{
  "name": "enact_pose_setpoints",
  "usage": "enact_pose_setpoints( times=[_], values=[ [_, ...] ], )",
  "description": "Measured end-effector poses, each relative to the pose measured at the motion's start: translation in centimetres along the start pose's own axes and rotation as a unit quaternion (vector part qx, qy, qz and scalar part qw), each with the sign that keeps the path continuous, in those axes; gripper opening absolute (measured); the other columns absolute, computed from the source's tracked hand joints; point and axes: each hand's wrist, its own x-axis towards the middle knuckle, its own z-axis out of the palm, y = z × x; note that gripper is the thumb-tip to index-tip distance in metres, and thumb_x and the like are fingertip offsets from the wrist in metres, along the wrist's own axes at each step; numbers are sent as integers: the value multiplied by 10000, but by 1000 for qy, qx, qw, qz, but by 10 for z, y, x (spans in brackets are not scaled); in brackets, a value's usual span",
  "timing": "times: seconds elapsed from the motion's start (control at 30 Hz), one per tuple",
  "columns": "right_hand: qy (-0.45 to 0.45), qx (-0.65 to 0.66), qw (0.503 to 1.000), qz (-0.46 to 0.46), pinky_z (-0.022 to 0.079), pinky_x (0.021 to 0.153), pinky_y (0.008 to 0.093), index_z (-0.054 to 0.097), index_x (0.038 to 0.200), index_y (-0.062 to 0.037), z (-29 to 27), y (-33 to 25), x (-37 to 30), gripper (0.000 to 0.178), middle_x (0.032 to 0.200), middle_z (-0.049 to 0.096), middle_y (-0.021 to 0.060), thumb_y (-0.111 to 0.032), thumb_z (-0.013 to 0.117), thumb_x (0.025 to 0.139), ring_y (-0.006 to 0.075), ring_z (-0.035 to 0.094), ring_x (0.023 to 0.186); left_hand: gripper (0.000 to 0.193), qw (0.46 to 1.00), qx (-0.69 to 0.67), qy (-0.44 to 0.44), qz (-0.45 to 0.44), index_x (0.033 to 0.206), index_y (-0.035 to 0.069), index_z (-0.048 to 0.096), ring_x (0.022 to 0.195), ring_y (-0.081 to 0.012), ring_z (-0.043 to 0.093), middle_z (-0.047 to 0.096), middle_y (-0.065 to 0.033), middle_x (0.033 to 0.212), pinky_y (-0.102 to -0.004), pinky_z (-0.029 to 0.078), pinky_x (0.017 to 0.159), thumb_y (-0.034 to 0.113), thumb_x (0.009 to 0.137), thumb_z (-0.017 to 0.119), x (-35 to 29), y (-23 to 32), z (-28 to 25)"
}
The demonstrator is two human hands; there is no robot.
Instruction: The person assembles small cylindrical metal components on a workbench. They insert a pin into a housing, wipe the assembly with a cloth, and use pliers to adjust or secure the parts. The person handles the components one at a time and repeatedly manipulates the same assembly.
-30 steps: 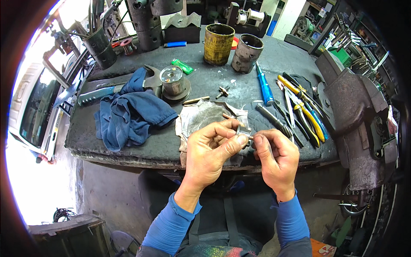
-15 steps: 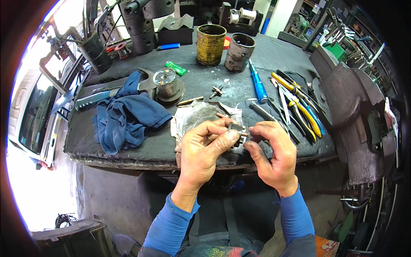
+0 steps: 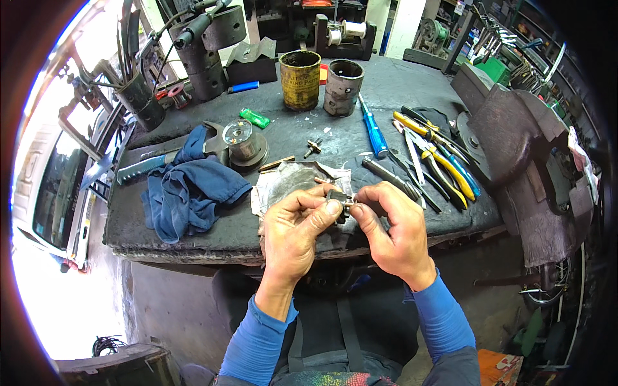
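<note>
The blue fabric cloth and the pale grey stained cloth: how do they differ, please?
The blue fabric cloth is bunched up, whereas the pale grey stained cloth lies flatter. The blue cloth covers part of a blue-grey-handled metal hammer; the pale cloth is partly hidden behind the bare left hand. Both rest on the dark workbench.

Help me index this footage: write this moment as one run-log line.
left hand: holding small dark part | right hand: at part's right side | nearby: pale cloth on workbench
</note>
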Motion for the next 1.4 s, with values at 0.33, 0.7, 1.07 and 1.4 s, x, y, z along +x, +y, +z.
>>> enact_pose_setpoints(
  times=[0.33,0.7,1.07,1.4],
  values=[
    [-331,469,808,-134,567,829,377,722,994,-20,-23,-69,-61,127,974,722,155,-113,775,926,284,716,906,50,995,-98,-6,-21,934,6,684,1006,-167,678,727,-171,1187,-307,528,940,-11,973,710,3,1,-3],
    [-398,669,563,-278,478,709,422,702,975,-54,11,-122,-81,331,989,616,125,-368,626,1047,329,604,843,107,997,-73,-16,-5,934,36,643,964,-232,714,739,-155,1123,-417,586,931,90,1022,670,5,-1,-13],
    [208,446,862,-123,461,593,375,642,796,-46,3,-150,-100,262,786,613,110,-202,689,1001,222,584,656,125,998,-42,-35,5,1086,13,679,1009,-261,719,742,-160,1141,-448,599,909,114,1018,654,11,-8,-24],
    [-15,771,625,-117,478,623,374,671,821,-33,2,-145,-99,199,797,644,112,-170,751,940,229,607,684,226,996,-64,-59,-28,1164,-36,702,1046,-266,720,750,-137,1121,-480,590,976,133,1040,618,20,0,-23]
  ],
)
